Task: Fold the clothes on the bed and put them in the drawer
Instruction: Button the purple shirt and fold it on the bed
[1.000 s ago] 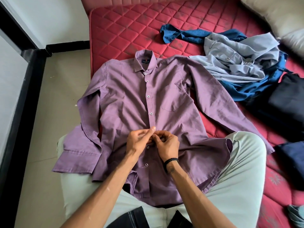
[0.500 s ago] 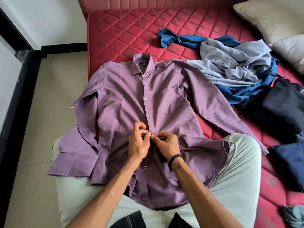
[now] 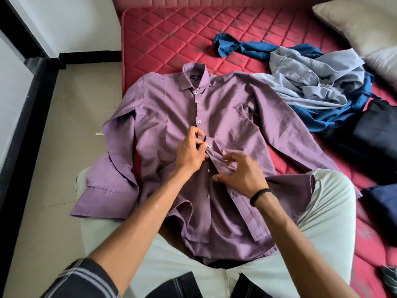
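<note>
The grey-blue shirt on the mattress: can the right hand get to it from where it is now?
Probably yes. The right hand lies open on the purple shirt, holding nothing, and only that shirt's flat sleeve lies between it and the grey-blue shirt.

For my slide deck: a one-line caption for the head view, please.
Seated person's left hand pinches the placket of a purple shirt on a red mattress.
</note>
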The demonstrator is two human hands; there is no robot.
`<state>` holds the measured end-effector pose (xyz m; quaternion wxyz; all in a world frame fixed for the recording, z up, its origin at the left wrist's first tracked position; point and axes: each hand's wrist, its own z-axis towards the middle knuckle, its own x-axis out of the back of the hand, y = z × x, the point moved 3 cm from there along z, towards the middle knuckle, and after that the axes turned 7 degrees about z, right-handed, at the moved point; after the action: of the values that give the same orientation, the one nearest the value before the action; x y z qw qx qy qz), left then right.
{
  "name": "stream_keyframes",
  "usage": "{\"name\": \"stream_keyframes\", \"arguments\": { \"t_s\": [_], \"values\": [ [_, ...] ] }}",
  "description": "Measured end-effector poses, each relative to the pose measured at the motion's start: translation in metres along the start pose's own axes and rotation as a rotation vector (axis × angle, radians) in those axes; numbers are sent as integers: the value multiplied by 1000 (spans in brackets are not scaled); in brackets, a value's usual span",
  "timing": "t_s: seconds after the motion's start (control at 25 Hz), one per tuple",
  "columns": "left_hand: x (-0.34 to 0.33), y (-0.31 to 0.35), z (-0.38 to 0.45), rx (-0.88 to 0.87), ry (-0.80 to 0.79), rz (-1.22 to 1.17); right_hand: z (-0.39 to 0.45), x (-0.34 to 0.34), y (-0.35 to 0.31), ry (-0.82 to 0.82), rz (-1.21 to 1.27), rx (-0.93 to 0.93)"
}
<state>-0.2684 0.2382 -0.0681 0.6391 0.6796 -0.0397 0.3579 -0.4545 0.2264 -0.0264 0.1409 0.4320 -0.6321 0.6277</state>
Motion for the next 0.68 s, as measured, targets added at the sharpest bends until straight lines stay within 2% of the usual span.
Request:
{"name": "stream_keyframes", "arguments": {
  "t_s": [0.12,0.24,0.32,0.48,0.6,0.68],
  "values": [
    [4,1,-1,-1,-54,184,-22,-16,6,65,-242,33],
    [13,14,-36,-145,32,325,-28,-35,9,166,-257,111],
    [12,18,-51,-176,15,385,-24,-37,12,202,-263,124],
    [-3,13,-66,-98,-216,473,-18,-38,18,150,-365,103],
    [-6,12,-70,-74,-227,521,-16,-40,24,108,-429,100],
    [-7,13,-71,-90,-214,538,-14,-40,29,95,-251,138]
  ]
}}
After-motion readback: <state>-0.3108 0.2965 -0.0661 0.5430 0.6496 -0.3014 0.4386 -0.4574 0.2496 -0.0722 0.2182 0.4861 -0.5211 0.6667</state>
